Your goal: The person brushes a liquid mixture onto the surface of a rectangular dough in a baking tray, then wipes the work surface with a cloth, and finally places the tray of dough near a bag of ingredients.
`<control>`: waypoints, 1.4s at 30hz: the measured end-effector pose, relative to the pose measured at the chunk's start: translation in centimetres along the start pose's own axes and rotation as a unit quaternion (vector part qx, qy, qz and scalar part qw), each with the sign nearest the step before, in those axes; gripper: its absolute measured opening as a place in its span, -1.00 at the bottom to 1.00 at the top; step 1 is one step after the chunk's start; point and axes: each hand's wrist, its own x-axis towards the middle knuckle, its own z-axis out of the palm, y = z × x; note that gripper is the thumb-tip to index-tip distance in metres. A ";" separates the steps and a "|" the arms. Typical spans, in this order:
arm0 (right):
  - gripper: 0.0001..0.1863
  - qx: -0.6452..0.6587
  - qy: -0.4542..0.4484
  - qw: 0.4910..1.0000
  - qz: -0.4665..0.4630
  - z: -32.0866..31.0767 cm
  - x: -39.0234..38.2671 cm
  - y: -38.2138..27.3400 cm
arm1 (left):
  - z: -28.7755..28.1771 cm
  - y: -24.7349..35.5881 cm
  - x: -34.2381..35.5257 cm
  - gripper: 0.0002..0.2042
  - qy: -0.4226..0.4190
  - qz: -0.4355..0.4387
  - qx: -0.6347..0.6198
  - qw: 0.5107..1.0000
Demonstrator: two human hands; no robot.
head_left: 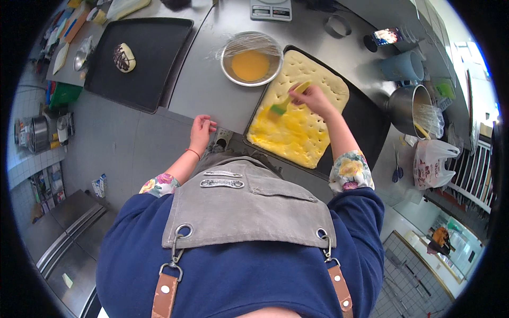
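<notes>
Brush [279, 108], green, pinched by fingers of right hand [312, 98] over part-yellowed dough slab [303, 126], on dark tray [366, 119] at view's one o'clock. Left hand [201, 131] at brush's eight o'clock, fingers loosely curled.

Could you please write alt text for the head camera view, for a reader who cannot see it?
A person's right hand holds a yellow-green brush at dimpled dough, its near part coated yellow, on a dark tray. A metal bowl of orange liquid, partly covered with clear film, stands beside the tray; the left hand, loosely curled, is near the counter.
</notes>
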 end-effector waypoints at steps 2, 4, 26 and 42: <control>-0.76 0.022 0.071 0.995 -0.065 -1.8 1.5 -0.2 | 0.3 0.9 -0.1 -0.84 -0.005 -0.001 -0.006 1.000; -0.76 0.028 0.092 0.992 -0.077 -2.8 1.4 -2.4 | -0.4 0.5 0.0 -0.84 0.003 -0.001 -0.008 1.000; -0.64 -0.402 0.153 0.839 -0.332 12.5 -8.6 4.0 | 0.2 0.0 1.5 -0.83 -0.056 -0.024 0.014 0.998; -0.82 0.228 0.472 0.851 -0.042 18.2 -13.8 8.5 | 3.7 2.7 5.5 -0.84 -0.172 0.000 0.069 0.983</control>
